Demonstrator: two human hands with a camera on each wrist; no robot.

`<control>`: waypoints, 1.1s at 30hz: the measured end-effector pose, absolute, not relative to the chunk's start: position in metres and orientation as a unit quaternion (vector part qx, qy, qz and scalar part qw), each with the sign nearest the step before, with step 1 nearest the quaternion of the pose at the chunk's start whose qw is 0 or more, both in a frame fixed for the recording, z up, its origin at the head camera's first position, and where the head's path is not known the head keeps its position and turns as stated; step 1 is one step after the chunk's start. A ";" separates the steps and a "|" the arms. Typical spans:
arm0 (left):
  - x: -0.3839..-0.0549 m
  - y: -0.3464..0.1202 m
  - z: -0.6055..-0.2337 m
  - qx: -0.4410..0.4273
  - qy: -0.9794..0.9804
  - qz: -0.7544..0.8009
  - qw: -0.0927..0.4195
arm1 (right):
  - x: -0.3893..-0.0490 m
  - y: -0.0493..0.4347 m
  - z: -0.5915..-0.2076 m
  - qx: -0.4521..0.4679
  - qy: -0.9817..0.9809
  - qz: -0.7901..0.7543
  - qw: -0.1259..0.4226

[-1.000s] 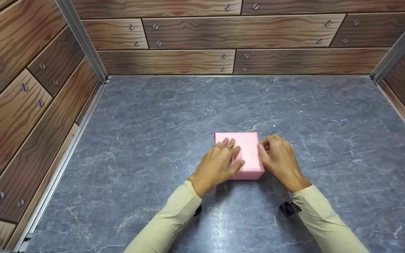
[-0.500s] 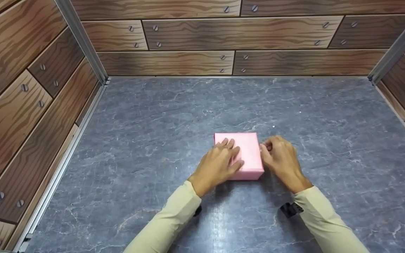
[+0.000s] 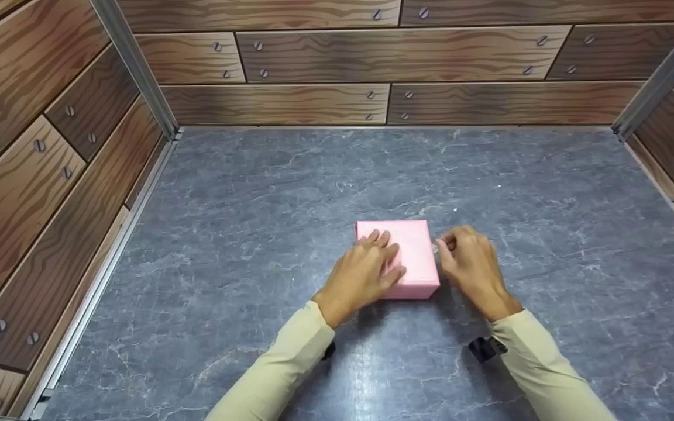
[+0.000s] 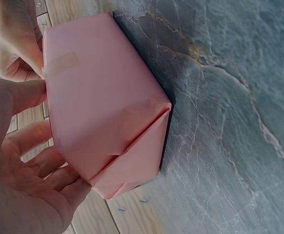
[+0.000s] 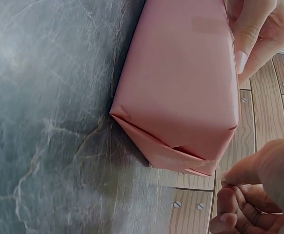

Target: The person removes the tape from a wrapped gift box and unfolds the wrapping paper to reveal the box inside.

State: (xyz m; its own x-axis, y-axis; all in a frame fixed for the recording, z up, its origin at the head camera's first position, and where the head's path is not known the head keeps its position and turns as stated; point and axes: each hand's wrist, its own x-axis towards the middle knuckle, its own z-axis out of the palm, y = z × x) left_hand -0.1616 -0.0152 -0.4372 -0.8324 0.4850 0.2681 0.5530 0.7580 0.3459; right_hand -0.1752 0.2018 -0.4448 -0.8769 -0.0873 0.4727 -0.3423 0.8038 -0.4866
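A box wrapped in pink paper (image 3: 416,251) lies on the grey marbled surface. My left hand (image 3: 363,269) rests on its top with fingers spread. Just off the right side of the box, my right hand (image 3: 468,257) pinches a small piece of clear tape (image 3: 435,248) between thumb and forefinger. In the right wrist view, that hand (image 5: 259,187) is beside the folded end of the wrapping (image 5: 181,156), and the tape is barely visible. A strip of tape (image 4: 64,66) lies on the front face of the box in the left wrist view. The underside is hidden.
Wood-patterned panels (image 3: 313,55) wall the surface at the back, left and right, with metal posts (image 3: 144,70) in the corners. A tiny white scrap (image 3: 455,209) lies behind the box. Dark wrist cameras (image 3: 486,349) hang at the sleeves.
My right hand has drawn slightly right, away from the box's side, and the clear tape at its fingertips now shows. The left hand and the box stay in place.
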 end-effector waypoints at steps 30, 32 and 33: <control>-0.162 -0.014 -0.438 -0.273 -0.933 -0.222 0.076 | -0.173 0.211 -0.441 0.096 -0.930 0.287 0.209; -0.162 -0.014 -0.438 -0.271 -0.932 -0.226 0.077 | -0.172 0.211 -0.441 0.099 -0.929 0.286 0.211; -0.161 -0.014 -0.438 -0.272 -0.932 -0.225 0.079 | -0.172 0.212 -0.441 0.101 -0.929 0.287 0.212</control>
State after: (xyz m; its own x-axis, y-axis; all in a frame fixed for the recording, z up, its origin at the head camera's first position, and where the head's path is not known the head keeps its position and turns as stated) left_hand -0.1615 -0.0136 -0.4380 -0.8392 0.4721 0.2698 0.5432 0.7504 0.3765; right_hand -0.1723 0.2117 -0.4412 -0.8898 -0.0655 0.4517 -0.3088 0.8151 -0.4901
